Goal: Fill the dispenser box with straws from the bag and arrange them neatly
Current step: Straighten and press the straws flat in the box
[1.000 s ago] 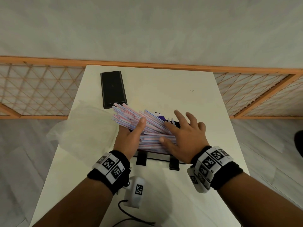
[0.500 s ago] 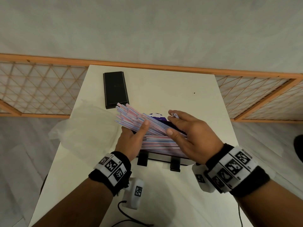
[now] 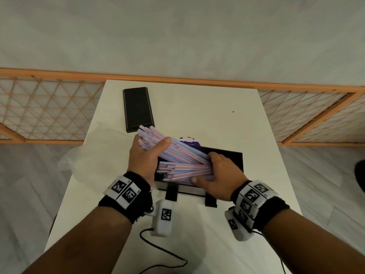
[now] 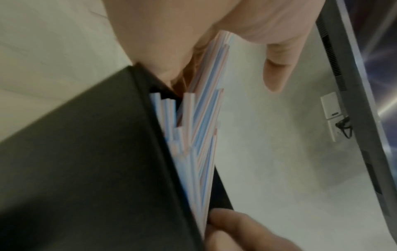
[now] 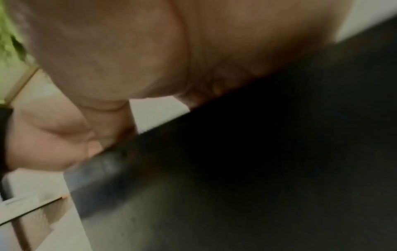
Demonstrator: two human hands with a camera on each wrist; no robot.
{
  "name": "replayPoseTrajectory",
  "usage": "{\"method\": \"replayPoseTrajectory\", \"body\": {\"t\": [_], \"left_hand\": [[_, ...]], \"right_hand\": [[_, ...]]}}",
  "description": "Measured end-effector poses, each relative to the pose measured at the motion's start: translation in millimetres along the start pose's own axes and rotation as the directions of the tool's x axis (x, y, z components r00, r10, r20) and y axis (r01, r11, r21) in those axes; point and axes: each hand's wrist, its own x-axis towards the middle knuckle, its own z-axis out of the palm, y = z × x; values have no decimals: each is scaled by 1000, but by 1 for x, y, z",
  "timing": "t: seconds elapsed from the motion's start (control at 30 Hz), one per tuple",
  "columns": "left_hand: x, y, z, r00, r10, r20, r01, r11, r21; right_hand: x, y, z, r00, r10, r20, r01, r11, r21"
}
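A person leans over a white bench (image 3: 197, 244), both wrists strapped with black bands bearing square printed markers, a thin black cable (image 3: 164, 252) trailing across the near edge. Just beyond the wrists stands the black dispenser box (image 3: 225, 157), near the middle of the bench toward its right edge, two black feet jutting from its near side. Striped pink, blue and white straws (image 3: 183, 169) lie along its length inside. The right hand (image 3: 219, 175) rests over the right end of the box, fingers curled round the straw ends there, thumb pressed against the near side of the pile. The left hand (image 3: 144, 157) grips the opposite end of an upper bundle of straws (image 3: 158, 139), fingers underneath and thumb clamped across the top, so the bundle tilts up and fans out past the box's left end; the left wrist view shows straw tips standing uneven against the box wall. Left of the hands, a clear plastic bag (image 3: 88, 159) lies crumpled at the bench's left edge. A purple object (image 3: 187, 140), mostly hidden, shows behind the straws. Toward the far left corner lies a flat black lid (image 3: 138, 108).
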Motion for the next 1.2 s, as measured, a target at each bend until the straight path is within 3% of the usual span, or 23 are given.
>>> {"method": "replayPoseTrajectory", "body": {"t": [0.1, 0.23, 0.43, 0.6, 0.7, 0.77, 0.83, 1.0, 1.2], "left_hand": [[3, 5, 9, 999, 53, 4, -53, 999, 12], [-6, 5, 21, 991, 130, 27, -132, 989, 74], [-8, 7, 28, 998, 35, 47, -31, 996, -85], [-6, 21, 26, 998, 42, 40, -33, 975, -219], [-2, 21, 21, 995, 45, -86, -61, 977, -202], [2, 18, 14, 974, 55, -218, -82, 989, -119], [5, 16, 7, 960, 26, -279, -67, 988, -140], [6, 14, 1, 962, -83, -259, 21, 972, -234], [-1, 9, 17, 979, -15, -205, 13, 1000, -10]], "right_hand": [[13, -1, 11, 998, 5, 63, -5, 1000, 4], [15, -3, 12, 1000, -8, 29, 8, 1000, 1], [20, -8, 18, 1000, -10, 16, 10, 1000, 8], [17, -17, 14, 970, -165, -176, 181, 981, 73], [16, -23, 14, 953, -207, -221, 235, 966, 107], [12, -24, 14, 963, -194, -188, 219, 968, 122], [7, -19, 12, 975, -145, -169, 169, 976, 136], [-2, 3, 7, 982, 15, -190, 9, 992, 124], [9, -7, 11, 999, 23, -43, -20, 998, 67]]}}
